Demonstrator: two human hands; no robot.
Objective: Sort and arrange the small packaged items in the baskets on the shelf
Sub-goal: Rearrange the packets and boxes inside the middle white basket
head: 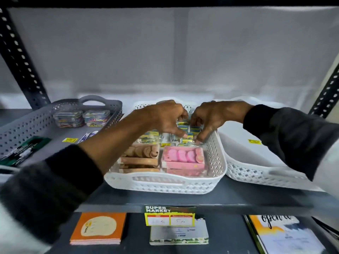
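Observation:
A white perforated basket (216, 162) stands in the middle of the shelf. Its front holds a brown packaged set (141, 156) on the left and a pink packaged set (183, 156) on the right. Behind them lie several small blue-and-yellow packets (183, 127) in clear wrap. My left hand (165, 116) and my right hand (211, 118) are both over the back of this basket, fingers curled down and pinching these small packets. The fingertips nearly meet above them.
A grey basket (27, 123) at the left holds clear boxes of coloured items (82, 117), a dark green pack and a yellow tag. Another white basket (256, 173) sits at the right. Notebooks (99, 228) and a price label (169, 216) lie below the shelf edge.

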